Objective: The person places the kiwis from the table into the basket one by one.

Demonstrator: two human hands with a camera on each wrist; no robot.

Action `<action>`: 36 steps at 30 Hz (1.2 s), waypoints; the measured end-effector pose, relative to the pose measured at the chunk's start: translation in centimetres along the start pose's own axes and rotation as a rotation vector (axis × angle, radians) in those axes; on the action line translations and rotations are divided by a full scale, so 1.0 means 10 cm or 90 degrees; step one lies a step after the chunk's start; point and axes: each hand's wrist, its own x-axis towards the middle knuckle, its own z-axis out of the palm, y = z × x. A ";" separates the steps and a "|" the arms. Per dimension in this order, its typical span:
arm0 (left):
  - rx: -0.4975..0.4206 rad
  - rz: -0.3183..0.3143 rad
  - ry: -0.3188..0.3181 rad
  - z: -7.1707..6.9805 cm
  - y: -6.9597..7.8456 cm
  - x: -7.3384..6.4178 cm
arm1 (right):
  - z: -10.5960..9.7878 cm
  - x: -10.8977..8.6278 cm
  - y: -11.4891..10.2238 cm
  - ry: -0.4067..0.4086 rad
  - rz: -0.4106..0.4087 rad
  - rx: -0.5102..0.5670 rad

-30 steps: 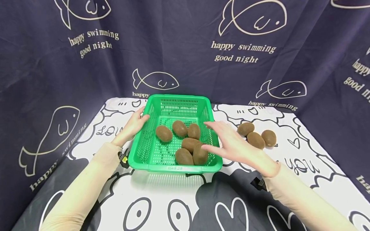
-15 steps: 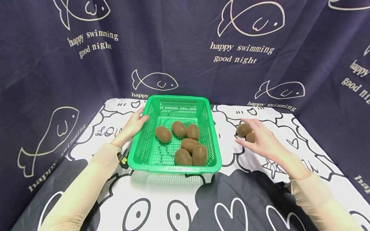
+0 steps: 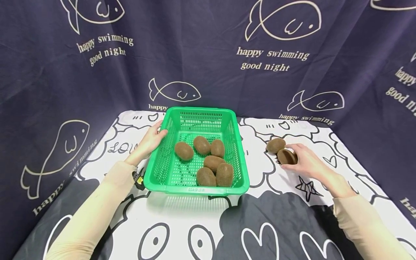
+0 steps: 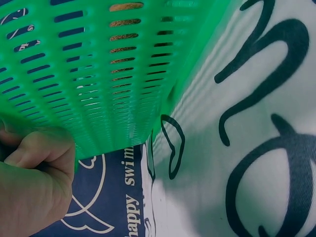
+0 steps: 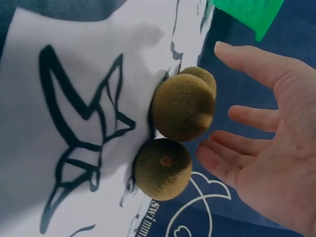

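Observation:
My left hand (image 3: 150,141) grips the left rim of a green perforated basket (image 3: 196,189); in the left wrist view its thumb and fingers bend over the edge beside the slotted wall. Several brown kiwis (image 3: 205,177) lie inside the basket. On the right, three loose kiwis sit together on the cloth. My right hand (image 3: 307,162) is at the nearer kiwi (image 3: 286,157), thumb and fingers spread to either side of it. In the right wrist view a gap shows between the fingers and that kiwi (image 5: 182,107). The third kiwi is mostly hidden behind this hand.
Another loose kiwi (image 3: 276,145) rests just left of the right fingertips. A white cloth (image 3: 185,213) with black drawings covers the table. Behind it hangs a dark blue curtain (image 3: 214,57) with fish prints.
My right hand has moved from above the basket's right side out to the loose kiwis on the right, and lowered around one. The left hand and basket have stayed put.

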 end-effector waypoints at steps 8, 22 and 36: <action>-0.002 -0.003 0.001 0.00 -0.05 0.05 | 0.10 0.06 0.08 0.028 -0.079 -0.038; -0.009 -0.004 0.000 -0.02 -0.35 0.23 | 0.03 0.05 0.01 -0.076 -0.066 -0.097; -0.015 0.011 0.007 0.00 -0.37 0.21 | 0.04 0.09 0.04 -0.049 -0.066 -0.045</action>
